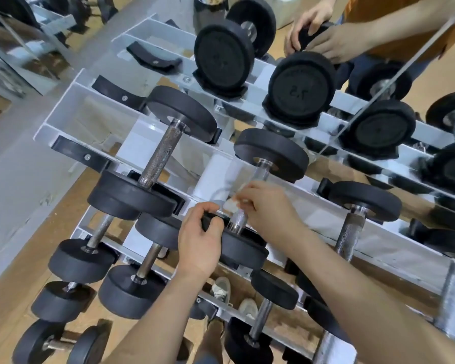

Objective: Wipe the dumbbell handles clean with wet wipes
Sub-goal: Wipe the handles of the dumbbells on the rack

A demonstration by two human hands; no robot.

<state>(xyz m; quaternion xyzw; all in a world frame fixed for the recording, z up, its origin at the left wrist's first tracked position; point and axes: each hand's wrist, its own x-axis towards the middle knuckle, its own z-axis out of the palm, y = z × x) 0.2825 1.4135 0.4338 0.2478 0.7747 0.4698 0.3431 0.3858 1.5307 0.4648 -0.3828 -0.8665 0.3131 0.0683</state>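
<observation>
Support is given by the left hand (202,245), whose fingers are curled over the rim of the near weight head (247,250) of the dumbbell being cleaned, presumably so that it is kept from rolling in its saddle on the white rack (63,109). The wet wipe (231,204) is pinched between the thumb and bunched fingers of the right hand (268,206) and is pressed against the knurled handle (238,220) about midway along it, at roughly two o'clock from the left hand. The handle is laid on a slant, its far weight head (273,156) being found at about one o'clock from the wipe, so a stroke along the bar would probably be made up or down that line. How far the wipe is wrapped round the bar cannot be told, since it is largely hidden by the fingers. A neighbouring dumbbell (163,148), at ten o'clock from the wipe, is left resting in its own cradle, untouched by either hand.
</observation>
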